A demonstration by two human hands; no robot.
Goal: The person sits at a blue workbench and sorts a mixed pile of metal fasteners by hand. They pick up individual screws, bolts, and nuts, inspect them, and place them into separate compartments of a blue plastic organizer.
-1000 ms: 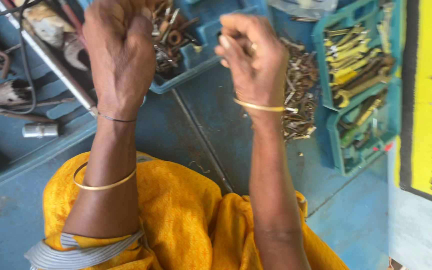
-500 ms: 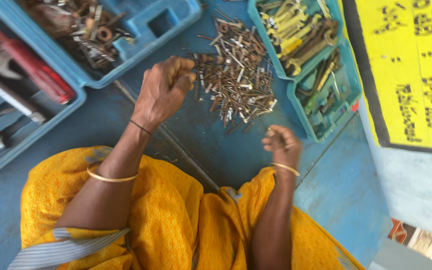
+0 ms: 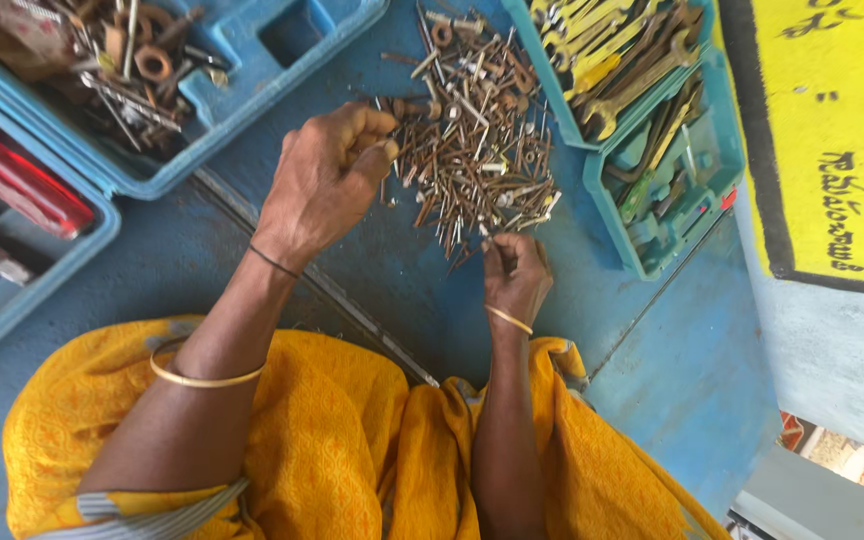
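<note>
Yellow sign (image 3: 837, 130) with a black border and dark script sits top right, on the pale wall just beside the blue floor (image 3: 672, 370). Teal tray (image 3: 697, 215) of yellowish wrenches lies left of the sign. Blue moulded case (image 3: 242, 95) top left holds rusty rings and bolts; a red flat item (image 3: 12, 175) lies in the compartment below it.

Pile of rusty nails and screws (image 3: 477, 150) lies loose on the floor between case and tray.

Left hand (image 3: 327, 180) is clenched at the pile's left edge, fingers curled on a few nails. Right hand (image 3: 515, 275) is at the pile's near edge, fingertips pinched together at a nail; can't tell if it's actually gripped.

Orange cloth (image 3: 352, 450) covers the lap.
</note>
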